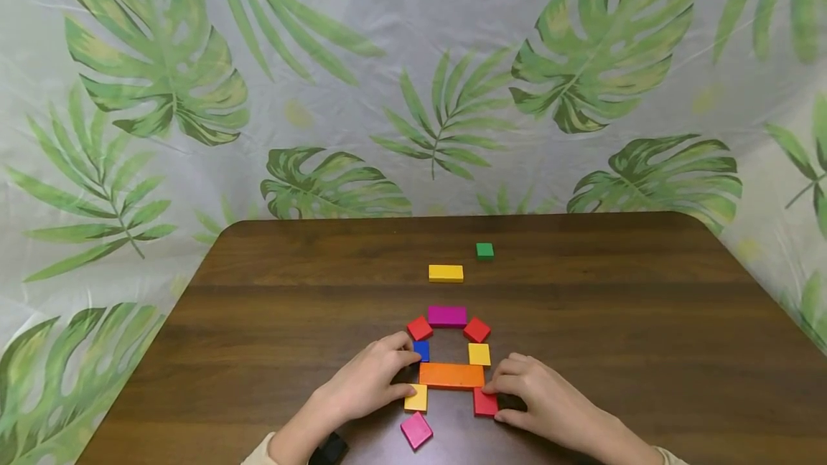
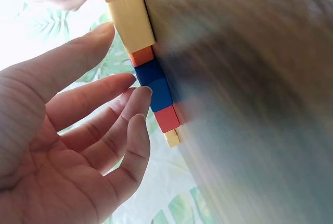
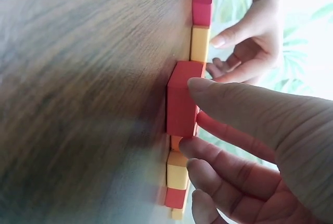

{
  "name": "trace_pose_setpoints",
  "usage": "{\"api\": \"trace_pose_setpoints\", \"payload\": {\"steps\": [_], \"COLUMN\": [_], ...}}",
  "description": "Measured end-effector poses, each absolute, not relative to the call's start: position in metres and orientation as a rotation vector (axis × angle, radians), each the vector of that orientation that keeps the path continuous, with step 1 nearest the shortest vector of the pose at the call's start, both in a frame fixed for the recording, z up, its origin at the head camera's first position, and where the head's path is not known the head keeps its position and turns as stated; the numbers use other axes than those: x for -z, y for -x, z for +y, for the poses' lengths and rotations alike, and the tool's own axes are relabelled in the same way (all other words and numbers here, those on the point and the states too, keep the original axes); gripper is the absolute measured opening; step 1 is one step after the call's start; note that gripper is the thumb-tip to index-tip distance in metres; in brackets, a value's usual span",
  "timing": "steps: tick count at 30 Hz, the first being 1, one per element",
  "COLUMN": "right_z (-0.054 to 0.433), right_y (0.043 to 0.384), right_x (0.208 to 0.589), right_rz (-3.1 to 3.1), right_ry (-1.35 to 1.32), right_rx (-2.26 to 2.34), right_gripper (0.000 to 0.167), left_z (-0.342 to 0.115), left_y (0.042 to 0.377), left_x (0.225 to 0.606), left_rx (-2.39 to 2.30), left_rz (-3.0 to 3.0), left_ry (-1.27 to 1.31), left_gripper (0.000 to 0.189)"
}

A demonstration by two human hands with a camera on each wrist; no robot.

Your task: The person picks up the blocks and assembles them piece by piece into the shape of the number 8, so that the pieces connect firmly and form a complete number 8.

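Observation:
Flat coloured blocks lie on the table in a figure around a long orange block (image 1: 451, 375). My left hand (image 1: 375, 375) is at the figure's left side, its fingertips at a blue block (image 2: 154, 86) and its thumb at a yellow block (image 2: 131, 18). Those fingers are loosely bent, without wrapping round either block. On the other side, my right hand (image 1: 543, 400) pinches a red block (image 3: 182, 99) below the orange block's right end. Its thumb lies on the block's near edge and the index finger is at its upper side.
Two red blocks (image 1: 420, 328), a purple block (image 1: 447, 317) and another yellow block (image 1: 479, 354) form the upper part. A pink block (image 1: 416, 430) lies below. Farther back are a long yellow block (image 1: 446, 273) and a green block (image 1: 484, 251). A black object (image 1: 332, 447) sits by the left forearm.

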State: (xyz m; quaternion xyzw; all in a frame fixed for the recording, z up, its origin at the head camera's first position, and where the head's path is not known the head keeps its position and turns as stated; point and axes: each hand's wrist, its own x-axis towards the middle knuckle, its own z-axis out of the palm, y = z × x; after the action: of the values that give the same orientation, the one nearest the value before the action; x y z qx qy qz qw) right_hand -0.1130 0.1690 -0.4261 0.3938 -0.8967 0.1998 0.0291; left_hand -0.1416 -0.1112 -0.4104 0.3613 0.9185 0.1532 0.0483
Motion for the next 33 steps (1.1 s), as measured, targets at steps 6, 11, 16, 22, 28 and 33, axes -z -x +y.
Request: {"api": "trace_pose_setpoints", "payload": {"steps": [6,11,16,22,28,33], "right_z": [0.1686,0.1679,0.1681,0.169,0.1694,0.1699], "right_y": [0.1135,0.1138,0.1138,0.1138,0.1135,0.1138], "right_x": [0.4253,0.4232,0.4237,0.4233,0.4248,0.4262], "right_rz": [-2.786,-2.847,-2.848,-2.851,-2.803,-2.765], "right_ry": [-1.21,-1.201,-1.2,-1.2,-1.222,-1.239], "right_rx": [-0.619,-0.627,-0.622,-0.623,-0.617,-0.616], "right_gripper": [0.023,0.023,0.022,0.023,0.023,0.023], "left_z": [-0.1116,-0.1114,-0.1111,-0.1108,-0.1111,-0.1115], "left_y": [0.1417,0.1417,0.1414,0.1417,0.1417,0.1413], "left_x": [0.4112,0.4111,0.4102,0.41,0.4112,0.4111], "left_rx": [-0.462,-0.453,-0.456,-0.453,-0.454,-0.453], "left_rz": [2.812,2.811,2.809,2.807,2.807,2.801], "left_ry": [-1.114,-1.115,-1.115,-1.111,-1.11,-1.106], "left_gripper": [0.038,0.038,0.038,0.038,0.038,0.038]}}
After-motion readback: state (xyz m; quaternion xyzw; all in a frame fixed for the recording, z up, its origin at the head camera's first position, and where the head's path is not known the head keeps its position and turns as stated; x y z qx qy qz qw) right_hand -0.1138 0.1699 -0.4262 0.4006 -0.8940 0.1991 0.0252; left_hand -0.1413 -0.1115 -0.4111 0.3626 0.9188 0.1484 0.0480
